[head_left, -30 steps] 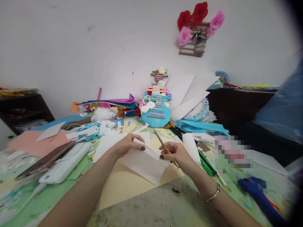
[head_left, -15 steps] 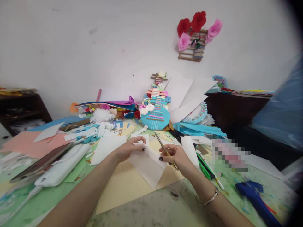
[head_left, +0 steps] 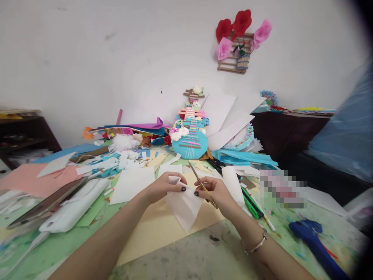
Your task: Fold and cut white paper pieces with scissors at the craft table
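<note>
A thin white sheet of paper (head_left: pixel 184 212) hangs with one corner down above the cream sheet (head_left: pixel 145 233). My left hand (head_left: pixel 164 187) pinches its upper left edge, where the paper folds over between thumb and fingers. In my right hand (head_left: pixel 214 190) rests a pair of gold-handled scissors (head_left: pixel 200 182), blades pointing up and to the left, away from the paper. The right thumb and fingertips also press at the paper's upper right corner. Part of the scissor handles is hidden by the fingers.
Behind stands a blue paper lute (head_left: pixel 190 144). A white paper roll (head_left: pixel 232 184) and green cutter (head_left: pixel 252 204) lie right of my hand, with a blue glue gun (head_left: pixel 313 241) farther out. A white power bank (head_left: pixel 74 206) lies left among paper scraps.
My left hand has shifted right, closer to my right hand, and the paper's top edge has bent between them. The scissors remain in my right hand.
</note>
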Tool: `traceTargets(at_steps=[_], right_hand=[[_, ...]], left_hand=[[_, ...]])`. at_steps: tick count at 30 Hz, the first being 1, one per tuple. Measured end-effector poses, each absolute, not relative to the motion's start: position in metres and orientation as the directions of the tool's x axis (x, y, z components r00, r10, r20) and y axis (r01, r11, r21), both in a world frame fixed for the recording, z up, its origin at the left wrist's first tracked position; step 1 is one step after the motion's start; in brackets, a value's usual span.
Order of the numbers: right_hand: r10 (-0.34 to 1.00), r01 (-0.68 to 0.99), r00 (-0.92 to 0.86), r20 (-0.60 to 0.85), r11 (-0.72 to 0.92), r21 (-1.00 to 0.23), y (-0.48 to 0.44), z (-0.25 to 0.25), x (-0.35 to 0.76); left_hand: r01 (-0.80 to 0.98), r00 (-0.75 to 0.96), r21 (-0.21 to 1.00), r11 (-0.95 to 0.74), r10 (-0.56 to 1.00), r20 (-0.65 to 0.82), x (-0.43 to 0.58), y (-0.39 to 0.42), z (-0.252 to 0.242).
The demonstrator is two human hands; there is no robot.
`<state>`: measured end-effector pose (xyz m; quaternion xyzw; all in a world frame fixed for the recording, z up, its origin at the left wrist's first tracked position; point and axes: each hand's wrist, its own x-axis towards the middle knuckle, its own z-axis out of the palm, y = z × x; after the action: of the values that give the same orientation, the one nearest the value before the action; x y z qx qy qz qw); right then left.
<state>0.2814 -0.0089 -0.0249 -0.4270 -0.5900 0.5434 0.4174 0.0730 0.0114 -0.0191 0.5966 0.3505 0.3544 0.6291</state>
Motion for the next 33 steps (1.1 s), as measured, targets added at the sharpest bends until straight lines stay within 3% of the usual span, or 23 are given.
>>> traceTargets(at_steps=[6, 9, 13, 17, 24, 33], right_hand=[[0.882, -0.130, -0.463, 0.090, 0.033, -0.991, -0.014, -0.011, 0.292], [0.762, -0.247, -0.635, 0.127, -0.045, -0.968, -0.015, -0.012, 0.298], [0.571, -0.249, -0.807, 0.151, -0.097, -0.964, -0.015, -0.021, 0.301], [0.540, -0.246, -0.825, 0.169, -0.072, -0.967, -0.015, -0.027, 0.302], [0.523, -0.125, -0.849, 0.075, -0.061, -0.990, -0.017, -0.023, 0.303], [0.547, -0.085, -0.836, 0.038, -0.061, -0.995, -0.022, -0.012, 0.297]], left_hand=[[-0.063, 0.391, 0.998, -0.002, 0.920, 0.026, 0.050, 0.022, -0.013], [-0.097, 0.356, 0.995, -0.013, 0.933, 0.047, 0.037, 0.024, -0.007], [-0.138, 0.334, 0.988, -0.064, 0.937, 0.107, 0.026, 0.026, -0.004], [-0.166, 0.348, 0.982, -0.093, 0.926, 0.147, 0.023, 0.026, -0.005], [-0.201, 0.357, 0.972, -0.124, 0.914, 0.191, 0.027, 0.025, -0.004], [-0.106, 0.392, 0.982, -0.155, 0.901, 0.185, 0.034, 0.020, -0.002]])
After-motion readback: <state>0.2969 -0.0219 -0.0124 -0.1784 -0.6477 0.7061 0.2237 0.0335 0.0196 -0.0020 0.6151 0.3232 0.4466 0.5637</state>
